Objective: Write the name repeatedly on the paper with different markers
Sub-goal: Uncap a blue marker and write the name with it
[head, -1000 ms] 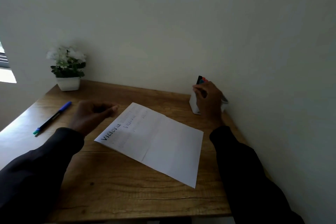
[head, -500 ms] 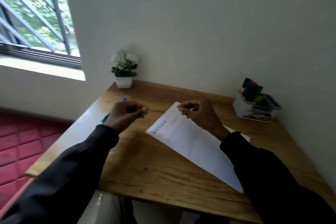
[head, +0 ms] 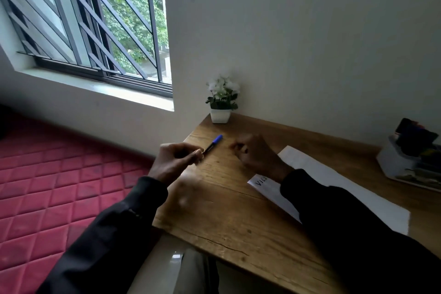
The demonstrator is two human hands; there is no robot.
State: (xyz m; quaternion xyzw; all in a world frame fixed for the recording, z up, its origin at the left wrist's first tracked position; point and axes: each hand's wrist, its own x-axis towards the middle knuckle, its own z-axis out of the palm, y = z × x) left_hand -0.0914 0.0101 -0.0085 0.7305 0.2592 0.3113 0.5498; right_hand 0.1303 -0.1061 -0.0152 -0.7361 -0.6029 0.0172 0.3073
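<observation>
A marker (head: 213,143) with a blue cap and black barrel lies slanted near the left end of the wooden desk (head: 222,210). My left hand (head: 175,159) has its fingers curled, and thumb and fingertips meet at the barrel; the marker's lower end is hidden behind them. Just right of the marker, my right hand (head: 256,157) hovers blurred with curled fingers that hold nothing. The white paper (head: 334,181) lies to the right, partly under my right sleeve, with the start of a written name showing at its near corner.
A white organiser (head: 396,164) holding several markers stands at the desk's right end by the wall. A small potted plant (head: 222,102) sits at the back left corner. Left of the desk are a red quilted mattress (head: 47,186) and a barred window.
My view has swung left. The right hand left the organiser, crossed the paper and came near the blue-capped marker. The left hand closed in on that marker.
</observation>
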